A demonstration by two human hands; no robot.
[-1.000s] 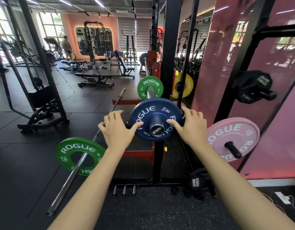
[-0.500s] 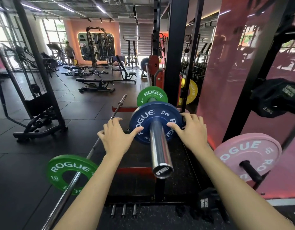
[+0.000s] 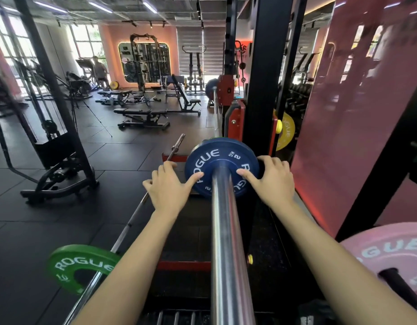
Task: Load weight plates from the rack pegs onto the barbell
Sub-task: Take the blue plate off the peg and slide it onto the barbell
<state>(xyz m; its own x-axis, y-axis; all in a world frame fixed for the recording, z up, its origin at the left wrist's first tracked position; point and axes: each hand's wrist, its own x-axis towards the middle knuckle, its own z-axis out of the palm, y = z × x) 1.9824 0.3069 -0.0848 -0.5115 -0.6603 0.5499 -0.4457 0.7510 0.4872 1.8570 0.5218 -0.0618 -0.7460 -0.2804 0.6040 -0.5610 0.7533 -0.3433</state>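
Note:
A blue Rogue plate (image 3: 218, 160) sits far up the chrome barbell sleeve (image 3: 226, 242), which runs from the bottom of the view toward the black rack upright (image 3: 261, 78). My left hand (image 3: 168, 187) grips the plate's left rim, thumb on its face. My right hand (image 3: 272, 178) grips the right rim the same way. A sliver of green plate shows behind the blue one. A pink Rogue plate (image 3: 390, 252) hangs on a black rack peg (image 3: 399, 285) at the lower right.
A second barbell (image 3: 130, 221) lies on the floor at the left with a green plate (image 3: 81, 261) on it. A yellow plate (image 3: 286, 130) hangs behind the upright. Benches (image 3: 142, 118) and machines stand on the black floor; a person stands far off.
Both hands have slid the blue plate along the sleeve away from me, up against the green plate. Much more bare sleeve now shows in front of it.

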